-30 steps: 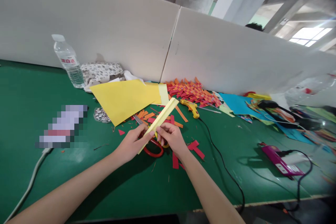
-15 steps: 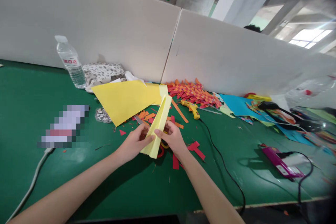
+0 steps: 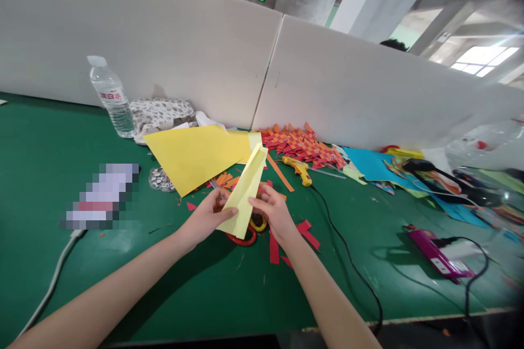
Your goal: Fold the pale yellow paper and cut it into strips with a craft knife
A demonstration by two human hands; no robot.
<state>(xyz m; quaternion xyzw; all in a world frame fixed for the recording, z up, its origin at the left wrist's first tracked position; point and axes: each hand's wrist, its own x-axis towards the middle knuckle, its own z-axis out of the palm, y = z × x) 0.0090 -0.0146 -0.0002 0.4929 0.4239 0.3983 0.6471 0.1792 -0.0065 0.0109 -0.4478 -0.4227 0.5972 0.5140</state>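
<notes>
The folded, pale-yellow paper strip (image 3: 243,196) has been turned more upright and spread over the last second: a narrow pleated bar was shown first, whereas a broader face with a lengthwise fold is now presented. From this, the folds are judged to be under adjustment, with flatness not yet reached. The strip is held in the air, to the left of the yellow plastic glue gun (image 3: 302,170) and slightly nearer the wearer.

Its left edge is pinched by the left hand (image 3: 207,218), thumb laid on the facing side and fingers tucked behind. Its right edge is gripped by the right hand (image 3: 273,210), thumb pressed on the face; the other fingers are curled, their tips partly hidden.

Below and left of the glue gun, the metal scissors with red and yellow loop handles (image 3: 244,242) are partly covered by the strip and left hand, and flat resting room there is judged to be limited by them. Directly nearer than the gun, flat red paper strips (image 3: 274,248) are scattered. Left of it, a large bright-yellow paper sheet (image 3: 188,155) is spread; just behind it, red-and-orange checked paper pieces (image 3: 292,142) are heaped. To its right, a blue paper sheet (image 3: 366,162) is seen.
</notes>
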